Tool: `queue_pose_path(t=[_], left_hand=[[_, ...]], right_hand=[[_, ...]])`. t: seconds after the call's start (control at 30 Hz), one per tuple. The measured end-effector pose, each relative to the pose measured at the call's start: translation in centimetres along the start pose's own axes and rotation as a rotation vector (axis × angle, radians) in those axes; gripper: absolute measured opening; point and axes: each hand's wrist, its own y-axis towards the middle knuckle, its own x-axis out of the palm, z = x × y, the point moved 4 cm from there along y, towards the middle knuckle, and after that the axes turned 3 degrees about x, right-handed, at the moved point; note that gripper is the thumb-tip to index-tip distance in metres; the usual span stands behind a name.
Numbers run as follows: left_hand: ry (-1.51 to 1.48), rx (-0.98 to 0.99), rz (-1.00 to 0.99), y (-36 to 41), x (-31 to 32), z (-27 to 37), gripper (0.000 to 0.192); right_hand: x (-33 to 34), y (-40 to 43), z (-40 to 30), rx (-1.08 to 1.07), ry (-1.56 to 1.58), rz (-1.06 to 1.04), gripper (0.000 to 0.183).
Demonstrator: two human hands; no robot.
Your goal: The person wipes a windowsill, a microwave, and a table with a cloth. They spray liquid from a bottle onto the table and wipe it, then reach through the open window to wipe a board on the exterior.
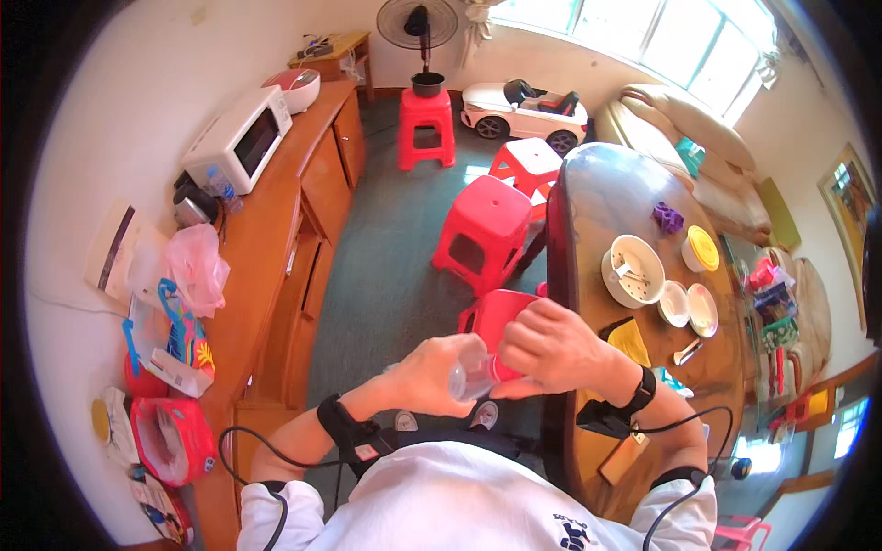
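A clear plastic bottle (470, 380) lies tilted sideways between my hands, in front of my chest. My left hand (427, 375) is wrapped around the bottle's body. At the other end, my right hand (551, 348) closes over the neck, where a red cap (504, 370) shows under the fingers. Much of the bottle is hidden by both hands, so whether anything is in it I cannot tell. Just beyond my hands is a red plastic stool (493, 313), partly covered by them.
To my right, a brown table (592, 206) bears a white bowl (632, 272), a yellow-lidded tub (701, 249) and smaller dishes. A wooden cabinet (255, 227) with a microwave oven (241, 138) runs along the left. Red stools (486, 213) and a toy car (524, 113) stand ahead. Cables hang from my wrists.
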Motion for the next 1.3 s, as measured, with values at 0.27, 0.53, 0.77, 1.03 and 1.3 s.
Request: queue_pose_path(t=[0.27, 0.53, 0.77, 1.03, 1.3], left_hand=[[0.082, 0.007, 0.098, -0.8, 2.1, -1.9, 0.042], [-0.147, 0.042, -0.177, -0.4, 3.1, -2.3, 0.043], [-0.096, 0.001, -0.153, -0.1, 4.6, -4.1, 0.046], [0.052, 0.04, -0.154, -0.2, 5.3, -5.7, 0.047], [-0.142, 0.047, -0.284, 0.1, 6.5, -6.3, 0.049]], right_hand=[[4.0, -2.8, -1.1, 0.424, 0.059, -0.011, 0.027], [4.0, -3.3, -2.5, 0.035, -0.01, 0.039, 0.035], [5.9, -5.6, -2.3, 0.47, -0.006, 0.02, 0.027], [7.5, -7.4, -3.5, 0.573, 0.016, 0.062, 0.031], [7.8, -8.4, -3.3, 0.497, -0.002, 0.04, 0.032]])
